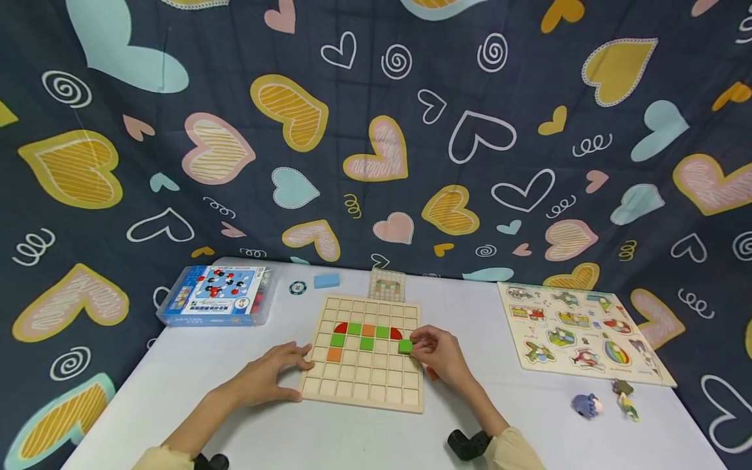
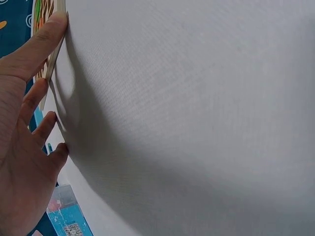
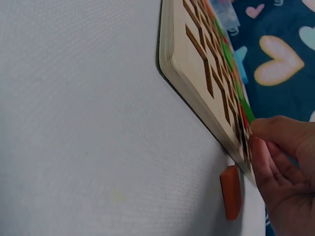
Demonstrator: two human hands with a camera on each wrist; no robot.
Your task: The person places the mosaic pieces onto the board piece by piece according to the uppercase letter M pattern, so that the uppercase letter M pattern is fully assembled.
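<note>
A square wooden grid board point(image 1: 378, 394) lies in front of me, with red, green and orange pieces set in some cells of its upper half. My right hand point(image 1: 442, 356) pinches a green square block point(image 1: 405, 346) between thumb and fingertips, over the board's right side. The same block appears edge-on in the right wrist view. Beside the right edge, partly under that hand, is an orange block point(image 3: 231, 192) on the table. My left hand point(image 1: 267, 378) rests at the left edge, fingers spread, with its thumb point(image 2: 47, 37) against the board's side.
Behind the board is a small pattern card point(image 1: 388, 285). To the left stand a plastic box of model pieces point(image 1: 217, 297), a round token point(image 1: 297, 288) and a blue block point(image 1: 326, 281). A picture puzzle board point(image 1: 578, 336) and small figurines point(image 1: 586, 405) lie at right.
</note>
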